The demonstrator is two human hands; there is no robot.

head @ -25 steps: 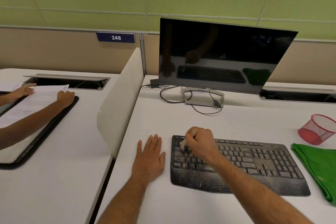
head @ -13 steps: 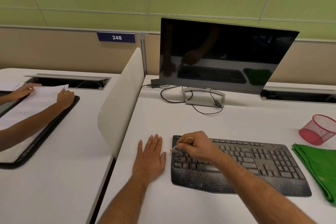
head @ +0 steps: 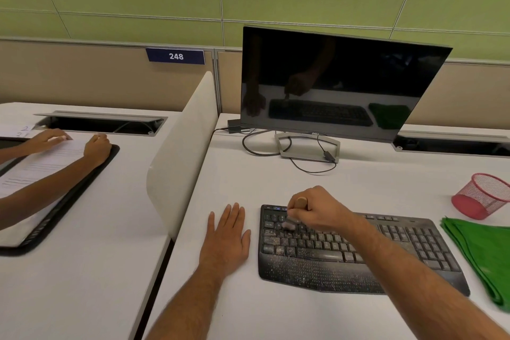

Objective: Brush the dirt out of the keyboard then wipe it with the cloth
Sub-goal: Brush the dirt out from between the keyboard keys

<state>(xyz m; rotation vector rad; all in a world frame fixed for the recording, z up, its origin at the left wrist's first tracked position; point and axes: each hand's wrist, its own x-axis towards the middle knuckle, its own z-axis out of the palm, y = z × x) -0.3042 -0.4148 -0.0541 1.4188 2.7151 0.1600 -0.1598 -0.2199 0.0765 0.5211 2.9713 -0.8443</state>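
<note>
Head view: nearest, the left hand (head: 226,240) lies flat and empty on the desk (head: 276,312), probably for balance. Just beside it, the keyboard (head: 358,251) is speckled with dirt; the right hand (head: 317,208) grips a brush (head: 292,218) over its upper-left keys. Further right, the green cloth (head: 485,254) waits unused.

Desk (head: 358,190): keyboard (head: 400,254), cloth (head: 485,251), monitor (head: 339,83).

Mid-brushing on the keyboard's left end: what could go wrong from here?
1. The keyboard isn't held: the left hand lies flat on the desk beside it, so strokes may shift it.
2. The right hand works the brush near the left edge; dirt could scatter onto the desk.
3. The palm rest remains speckled and may be missed.
</note>
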